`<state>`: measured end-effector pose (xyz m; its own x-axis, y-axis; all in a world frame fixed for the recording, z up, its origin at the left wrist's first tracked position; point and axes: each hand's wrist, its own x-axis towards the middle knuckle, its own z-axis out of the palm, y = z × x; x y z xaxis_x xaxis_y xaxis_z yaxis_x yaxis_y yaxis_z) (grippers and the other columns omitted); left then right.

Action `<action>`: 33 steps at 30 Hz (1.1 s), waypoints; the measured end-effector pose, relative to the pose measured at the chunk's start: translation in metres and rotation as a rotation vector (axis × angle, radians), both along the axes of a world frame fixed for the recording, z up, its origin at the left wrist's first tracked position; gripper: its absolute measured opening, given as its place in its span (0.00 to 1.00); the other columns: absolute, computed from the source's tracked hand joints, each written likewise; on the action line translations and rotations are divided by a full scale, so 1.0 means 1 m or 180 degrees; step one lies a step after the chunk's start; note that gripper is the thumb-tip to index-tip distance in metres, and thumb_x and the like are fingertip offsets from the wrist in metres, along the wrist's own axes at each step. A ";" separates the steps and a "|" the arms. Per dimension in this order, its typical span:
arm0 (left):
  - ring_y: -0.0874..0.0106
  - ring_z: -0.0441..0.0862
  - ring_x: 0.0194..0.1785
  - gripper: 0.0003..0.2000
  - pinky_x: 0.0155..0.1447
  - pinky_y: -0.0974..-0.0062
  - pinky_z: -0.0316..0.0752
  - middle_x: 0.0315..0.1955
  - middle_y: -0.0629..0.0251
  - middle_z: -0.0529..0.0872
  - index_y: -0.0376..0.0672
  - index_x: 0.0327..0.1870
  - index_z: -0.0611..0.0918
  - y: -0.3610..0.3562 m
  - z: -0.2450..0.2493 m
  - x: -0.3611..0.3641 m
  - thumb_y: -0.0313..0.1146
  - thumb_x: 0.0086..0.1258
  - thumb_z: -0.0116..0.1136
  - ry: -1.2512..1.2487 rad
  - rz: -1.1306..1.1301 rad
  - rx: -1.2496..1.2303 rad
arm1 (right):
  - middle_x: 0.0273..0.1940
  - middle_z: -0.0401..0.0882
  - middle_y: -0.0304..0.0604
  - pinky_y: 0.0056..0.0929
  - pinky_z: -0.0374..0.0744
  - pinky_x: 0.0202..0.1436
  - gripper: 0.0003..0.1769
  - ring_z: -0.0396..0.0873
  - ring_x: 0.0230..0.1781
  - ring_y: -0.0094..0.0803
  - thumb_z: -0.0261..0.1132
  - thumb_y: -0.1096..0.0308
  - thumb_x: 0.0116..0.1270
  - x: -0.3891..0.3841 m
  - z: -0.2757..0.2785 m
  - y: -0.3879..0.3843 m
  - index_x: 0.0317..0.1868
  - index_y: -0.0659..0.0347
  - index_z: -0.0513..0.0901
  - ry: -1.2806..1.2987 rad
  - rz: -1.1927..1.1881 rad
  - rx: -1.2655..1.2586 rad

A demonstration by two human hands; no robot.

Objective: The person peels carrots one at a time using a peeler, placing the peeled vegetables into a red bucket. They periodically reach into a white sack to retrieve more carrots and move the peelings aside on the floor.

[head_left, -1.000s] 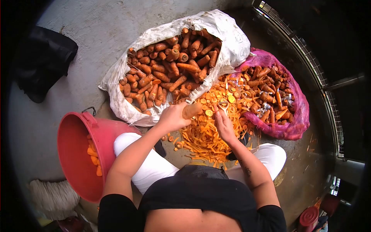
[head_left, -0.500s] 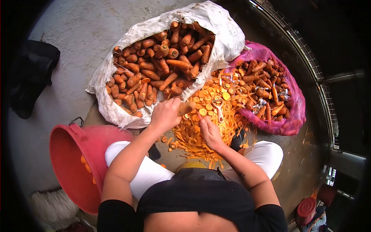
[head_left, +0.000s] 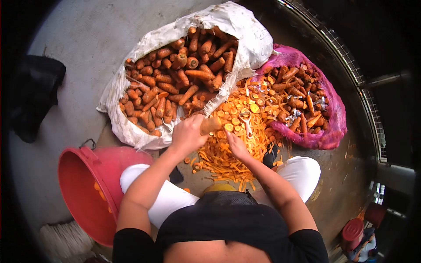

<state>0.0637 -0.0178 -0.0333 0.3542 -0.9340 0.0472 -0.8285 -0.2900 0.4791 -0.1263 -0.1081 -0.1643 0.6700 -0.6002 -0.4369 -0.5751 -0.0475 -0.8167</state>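
My left hand (head_left: 188, 135) is wrapped round a thick carrot (head_left: 210, 126) whose pale end points to the right. Just right of it is my right hand (head_left: 237, 145), its fingers pressed together and pointing up; what it grips is too small to make out. Beneath and beyond both hands lies a heap of orange peelings and round carrot slices (head_left: 228, 155). A peeler (head_left: 247, 125) with a light handle rests on that heap, beyond my right hand. Unpeeled carrots (head_left: 164, 79) fill an open white sack (head_left: 149, 41) ahead on the left.
At the right, a pink mesh sack (head_left: 335, 105) holds more carrots and scraps. A red bucket (head_left: 125, 162) lies tipped on its side by my left leg, with orange pieces inside. Dark cloth or a bag (head_left: 39, 94) is on the floor at far left.
The carrot in my left hand now shows more of its pale end. My right hand has turned a little, and the reddish thing at its fingertips is less visible. The view has shifted slightly.
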 end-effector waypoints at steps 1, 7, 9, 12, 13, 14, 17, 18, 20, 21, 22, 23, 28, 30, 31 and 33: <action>0.53 0.83 0.35 0.17 0.37 0.60 0.76 0.31 0.56 0.83 0.40 0.38 0.75 -0.003 0.009 -0.002 0.34 0.48 0.68 0.0132 0.0019 -0.0163 | 0.36 0.77 0.59 0.43 0.71 0.47 0.31 0.75 0.40 0.53 0.41 0.44 0.75 -0.016 -0.039 0.000 0.55 0.63 0.74 0.0456 -0.0172 -0.0373; 0.57 0.83 0.37 0.18 0.40 0.63 0.77 0.31 0.58 0.83 0.42 0.39 0.77 0.000 0.021 0.011 0.32 0.47 0.70 0.0758 -0.0171 -0.1071 | 0.33 0.76 0.63 0.49 0.70 0.43 0.30 0.75 0.38 0.59 0.41 0.41 0.74 -0.021 -0.040 -0.012 0.42 0.65 0.69 0.0829 -0.0307 -0.0527; 0.59 0.82 0.37 0.18 0.41 0.65 0.77 0.32 0.60 0.83 0.42 0.39 0.77 0.006 0.014 0.015 0.29 0.45 0.70 0.1089 -0.0166 -0.1271 | 0.33 0.76 0.63 0.49 0.70 0.42 0.30 0.75 0.38 0.59 0.42 0.41 0.74 -0.022 -0.044 -0.015 0.43 0.65 0.68 0.0903 -0.0324 -0.0602; 0.62 0.81 0.38 0.18 0.42 0.69 0.75 0.33 0.63 0.81 0.43 0.37 0.77 0.013 0.009 0.018 0.25 0.44 0.70 0.1376 -0.0255 -0.1560 | 0.31 0.77 0.61 0.50 0.72 0.39 0.27 0.77 0.34 0.57 0.45 0.43 0.73 -0.020 -0.055 -0.017 0.43 0.64 0.69 0.1011 -0.0268 -0.0705; 0.63 0.81 0.38 0.18 0.42 0.69 0.75 0.33 0.64 0.81 0.43 0.37 0.77 0.014 0.008 0.018 0.25 0.44 0.70 0.1434 -0.0238 -0.1618 | 0.29 0.78 0.60 0.50 0.73 0.36 0.26 0.77 0.32 0.56 0.44 0.44 0.73 -0.018 -0.058 -0.017 0.44 0.63 0.69 0.0930 -0.0259 -0.0852; 0.64 0.81 0.37 0.17 0.42 0.70 0.75 0.33 0.64 0.81 0.43 0.37 0.77 0.014 0.007 0.019 0.25 0.45 0.70 0.1488 -0.0226 -0.1668 | 0.28 0.78 0.60 0.50 0.73 0.36 0.26 0.77 0.31 0.56 0.45 0.45 0.73 -0.016 -0.062 -0.018 0.43 0.63 0.69 0.0973 -0.0325 -0.0809; 0.66 0.81 0.37 0.16 0.42 0.72 0.75 0.33 0.65 0.81 0.44 0.36 0.77 0.015 0.008 0.019 0.24 0.46 0.68 0.1447 -0.0202 -0.1773 | 0.29 0.78 0.61 0.50 0.73 0.36 0.25 0.77 0.32 0.58 0.46 0.45 0.73 -0.012 -0.069 -0.018 0.42 0.63 0.69 0.0908 -0.0421 -0.0969; 0.66 0.81 0.36 0.16 0.42 0.72 0.75 0.32 0.65 0.81 0.44 0.36 0.77 0.014 0.008 0.020 0.24 0.46 0.68 0.1431 -0.0198 -0.1820 | 0.29 0.78 0.62 0.51 0.72 0.37 0.25 0.77 0.32 0.59 0.46 0.45 0.73 -0.010 -0.067 -0.018 0.42 0.62 0.69 0.0896 -0.0461 -0.0910; 0.66 0.81 0.36 0.16 0.42 0.73 0.75 0.32 0.65 0.81 0.44 0.36 0.77 0.012 0.007 0.020 0.23 0.46 0.68 0.1428 -0.0201 -0.1884 | 0.30 0.78 0.62 0.51 0.72 0.37 0.25 0.77 0.33 0.59 0.46 0.45 0.73 -0.008 -0.063 -0.017 0.42 0.63 0.69 0.0910 -0.0438 -0.0888; 0.66 0.81 0.36 0.16 0.42 0.73 0.76 0.32 0.65 0.81 0.44 0.36 0.77 0.011 0.007 0.020 0.23 0.46 0.68 0.1436 -0.0203 -0.1896 | 0.30 0.78 0.62 0.51 0.72 0.37 0.25 0.77 0.33 0.59 0.46 0.45 0.73 -0.008 -0.061 -0.016 0.42 0.63 0.69 0.0916 -0.0425 -0.0874; 0.66 0.81 0.36 0.16 0.42 0.73 0.76 0.32 0.64 0.81 0.44 0.36 0.77 0.011 0.007 0.021 0.23 0.46 0.68 0.1443 -0.0202 -0.1907 | 0.30 0.78 0.63 0.51 0.72 0.37 0.25 0.77 0.33 0.59 0.46 0.44 0.73 -0.008 -0.058 -0.016 0.42 0.63 0.69 0.0922 -0.0438 -0.0850; 0.66 0.81 0.36 0.16 0.41 0.73 0.76 0.32 0.64 0.81 0.44 0.36 0.77 0.010 0.008 0.021 0.23 0.47 0.68 0.1396 -0.0202 -0.1930 | 0.30 0.78 0.63 0.51 0.72 0.37 0.26 0.77 0.33 0.59 0.46 0.44 0.73 -0.010 -0.055 -0.014 0.42 0.63 0.69 0.0926 -0.0449 -0.0826; 0.63 0.82 0.37 0.16 0.41 0.70 0.77 0.32 0.63 0.81 0.43 0.38 0.76 0.010 0.007 0.021 0.23 0.49 0.69 0.0864 -0.0372 -0.2248 | 0.28 0.77 0.63 0.52 0.72 0.35 0.25 0.77 0.32 0.60 0.46 0.45 0.73 -0.003 -0.047 -0.012 0.42 0.62 0.68 0.0395 -0.0503 -0.1016; 0.62 0.82 0.38 0.19 0.45 0.67 0.77 0.33 0.61 0.81 0.43 0.41 0.73 0.008 0.011 0.025 0.21 0.50 0.68 0.0294 -0.0764 -0.2528 | 0.28 0.77 0.63 0.51 0.71 0.34 0.24 0.77 0.32 0.60 0.47 0.46 0.73 0.005 -0.037 -0.014 0.42 0.62 0.68 0.0176 -0.0557 -0.1113; 0.62 0.83 0.39 0.20 0.47 0.65 0.78 0.34 0.60 0.81 0.43 0.42 0.71 0.009 0.015 0.025 0.21 0.50 0.67 0.0015 -0.0958 -0.2655 | 0.28 0.77 0.64 0.51 0.71 0.34 0.23 0.77 0.32 0.60 0.47 0.46 0.73 0.008 -0.033 -0.014 0.42 0.62 0.68 0.0074 -0.0583 -0.1154; 0.60 0.82 0.42 0.22 0.49 0.61 0.78 0.37 0.61 0.80 0.46 0.44 0.69 0.009 0.020 0.022 0.24 0.52 0.69 -0.0185 -0.1063 -0.2728 | 0.29 0.76 0.63 0.51 0.70 0.34 0.22 0.76 0.32 0.60 0.48 0.47 0.74 0.013 -0.034 -0.017 0.41 0.62 0.67 -0.0056 -0.0803 -0.1183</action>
